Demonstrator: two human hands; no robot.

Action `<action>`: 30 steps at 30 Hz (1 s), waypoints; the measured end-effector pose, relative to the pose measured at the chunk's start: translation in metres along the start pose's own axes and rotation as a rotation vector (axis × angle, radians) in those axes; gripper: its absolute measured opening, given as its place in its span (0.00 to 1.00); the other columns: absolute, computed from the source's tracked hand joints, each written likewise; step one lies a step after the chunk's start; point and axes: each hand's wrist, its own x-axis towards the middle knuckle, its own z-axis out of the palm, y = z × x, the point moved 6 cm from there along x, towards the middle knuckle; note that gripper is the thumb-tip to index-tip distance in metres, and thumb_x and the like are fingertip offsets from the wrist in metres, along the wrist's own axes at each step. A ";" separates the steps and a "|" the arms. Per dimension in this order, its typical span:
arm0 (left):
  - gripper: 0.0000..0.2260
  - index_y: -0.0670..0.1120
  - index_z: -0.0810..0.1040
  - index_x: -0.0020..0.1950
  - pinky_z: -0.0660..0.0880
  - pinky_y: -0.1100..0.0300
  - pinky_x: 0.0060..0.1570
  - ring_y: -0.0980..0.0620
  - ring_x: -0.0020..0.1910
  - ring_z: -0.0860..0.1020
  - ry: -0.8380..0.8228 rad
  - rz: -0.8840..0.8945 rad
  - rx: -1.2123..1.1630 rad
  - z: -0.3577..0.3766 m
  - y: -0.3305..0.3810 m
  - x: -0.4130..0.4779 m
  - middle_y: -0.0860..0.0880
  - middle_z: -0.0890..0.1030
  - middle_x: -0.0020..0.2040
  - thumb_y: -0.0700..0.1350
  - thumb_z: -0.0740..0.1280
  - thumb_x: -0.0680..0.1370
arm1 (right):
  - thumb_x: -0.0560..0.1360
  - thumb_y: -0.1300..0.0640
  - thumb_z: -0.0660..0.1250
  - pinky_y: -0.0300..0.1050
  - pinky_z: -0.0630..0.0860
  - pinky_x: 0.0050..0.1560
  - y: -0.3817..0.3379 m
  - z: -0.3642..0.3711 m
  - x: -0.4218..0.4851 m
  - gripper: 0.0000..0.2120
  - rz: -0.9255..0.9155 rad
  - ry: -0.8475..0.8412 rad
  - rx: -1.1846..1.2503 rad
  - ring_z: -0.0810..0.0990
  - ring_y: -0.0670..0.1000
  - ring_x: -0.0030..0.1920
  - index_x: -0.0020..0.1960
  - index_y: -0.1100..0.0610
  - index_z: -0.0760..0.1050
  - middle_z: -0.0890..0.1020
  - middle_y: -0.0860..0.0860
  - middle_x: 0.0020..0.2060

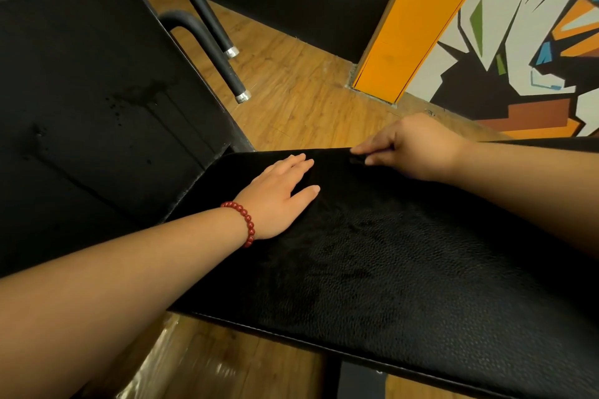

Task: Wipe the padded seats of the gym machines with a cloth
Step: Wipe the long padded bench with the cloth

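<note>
My left hand (278, 201) lies flat, fingers straight, on the black cloth (343, 204) spread over the seat (453, 317). My right hand (411, 149) pinches the cloth's far edge. Seat looks part-wiped. Back pad (97, 91) shows wet spots, probably not done yet.

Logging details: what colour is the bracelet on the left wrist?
Dark red; the beaded bracelet shows best in the head view.

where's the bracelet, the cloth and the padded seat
bracelet (249, 227): head view, red beads at the wrist
cloth (337, 180): head view, its fuzzy far part
padded seat (453, 317): head view, bare grained leather
</note>
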 end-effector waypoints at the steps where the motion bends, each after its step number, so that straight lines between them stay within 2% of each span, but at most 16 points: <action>1: 0.26 0.54 0.53 0.79 0.49 0.54 0.76 0.56 0.78 0.47 0.005 0.003 0.001 0.000 0.000 0.000 0.57 0.51 0.79 0.58 0.53 0.82 | 0.75 0.56 0.70 0.30 0.66 0.53 0.003 -0.002 0.003 0.15 0.037 0.024 -0.006 0.78 0.45 0.59 0.61 0.49 0.80 0.82 0.47 0.58; 3: 0.26 0.54 0.54 0.79 0.48 0.55 0.75 0.56 0.78 0.47 0.008 0.004 0.007 0.000 0.000 0.000 0.57 0.51 0.79 0.58 0.53 0.82 | 0.75 0.57 0.70 0.32 0.68 0.55 0.001 -0.001 0.002 0.15 0.050 0.034 -0.017 0.78 0.46 0.59 0.61 0.49 0.80 0.82 0.48 0.58; 6: 0.26 0.54 0.54 0.79 0.48 0.55 0.75 0.56 0.77 0.47 0.012 0.001 0.020 0.000 0.000 0.001 0.56 0.51 0.79 0.58 0.53 0.82 | 0.74 0.58 0.71 0.34 0.68 0.63 -0.018 0.012 -0.014 0.15 -0.012 -0.031 0.044 0.77 0.44 0.61 0.60 0.49 0.81 0.82 0.46 0.58; 8: 0.26 0.54 0.54 0.79 0.49 0.54 0.75 0.56 0.78 0.48 0.018 -0.003 0.025 0.000 0.000 0.000 0.56 0.52 0.79 0.58 0.54 0.82 | 0.74 0.58 0.72 0.33 0.67 0.65 -0.030 0.017 -0.027 0.15 -0.069 -0.068 0.096 0.77 0.42 0.61 0.60 0.49 0.80 0.81 0.45 0.58; 11: 0.25 0.54 0.54 0.79 0.49 0.53 0.76 0.56 0.78 0.47 0.017 -0.004 0.034 0.000 0.000 -0.001 0.56 0.51 0.79 0.58 0.53 0.82 | 0.75 0.57 0.71 0.33 0.66 0.66 -0.032 0.015 -0.034 0.16 -0.079 -0.074 0.055 0.76 0.41 0.62 0.62 0.47 0.79 0.80 0.44 0.60; 16: 0.25 0.52 0.52 0.79 0.46 0.56 0.75 0.55 0.78 0.46 -0.025 -0.014 0.048 0.001 0.000 -0.013 0.55 0.49 0.80 0.56 0.52 0.83 | 0.77 0.57 0.68 0.36 0.67 0.64 -0.025 0.000 -0.042 0.16 0.073 0.010 -0.024 0.76 0.46 0.63 0.65 0.49 0.77 0.80 0.47 0.62; 20: 0.26 0.51 0.49 0.80 0.45 0.56 0.76 0.54 0.78 0.44 -0.091 -0.043 0.088 0.000 0.004 -0.035 0.52 0.47 0.80 0.55 0.50 0.84 | 0.77 0.57 0.68 0.36 0.67 0.62 -0.044 0.007 -0.060 0.16 0.105 -0.030 -0.004 0.75 0.46 0.62 0.64 0.49 0.77 0.80 0.47 0.61; 26: 0.27 0.48 0.47 0.80 0.47 0.52 0.77 0.53 0.78 0.44 -0.150 -0.037 0.142 0.010 0.046 -0.079 0.51 0.45 0.80 0.55 0.50 0.84 | 0.78 0.56 0.67 0.35 0.64 0.63 -0.065 0.009 -0.101 0.16 0.130 -0.041 0.009 0.73 0.46 0.65 0.65 0.48 0.76 0.78 0.47 0.63; 30: 0.27 0.47 0.46 0.80 0.46 0.52 0.77 0.51 0.78 0.44 -0.150 -0.105 0.152 0.017 0.063 -0.100 0.49 0.44 0.80 0.56 0.48 0.84 | 0.78 0.56 0.66 0.39 0.65 0.66 -0.076 0.008 -0.130 0.16 0.154 -0.021 0.007 0.73 0.47 0.66 0.66 0.49 0.76 0.78 0.47 0.64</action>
